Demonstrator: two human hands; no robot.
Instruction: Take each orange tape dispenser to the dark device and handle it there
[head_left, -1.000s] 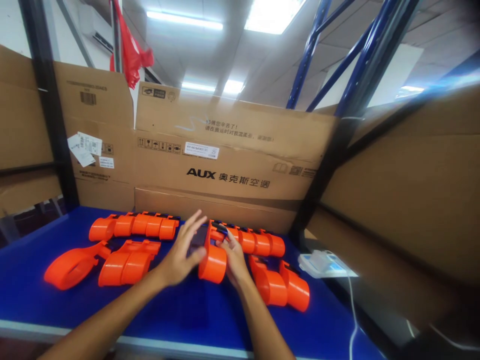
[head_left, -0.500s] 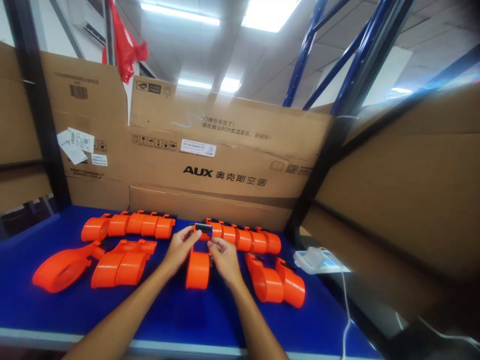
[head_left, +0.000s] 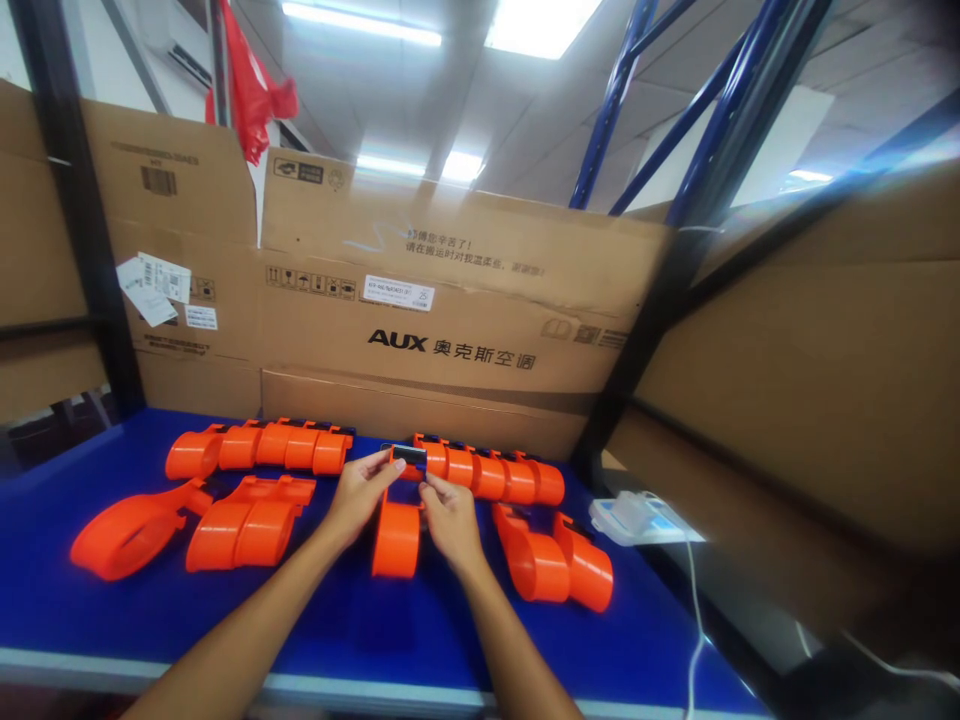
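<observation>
Left hand (head_left: 361, 498) pinches the orange strap (head_left: 397, 541) by its black clip (head_left: 409, 455); right hand (head_left: 450, 512) seemingly grips its edge; level, steady thumbs now!

On the left, a slim left forearm (head_left: 247, 625) is tapering toward the wrist, and on the right a right forearm (head_left: 510, 640) is showing much the same smooth, narrow shape. Both are appearing bare from the near edge onward. The left hand (head_left: 355, 498) and right hand (head_left: 451, 515) are likewise showing bare, with slender fingers (head_left: 367, 466) and rounded thumbs (head_left: 390, 474).
</observation>
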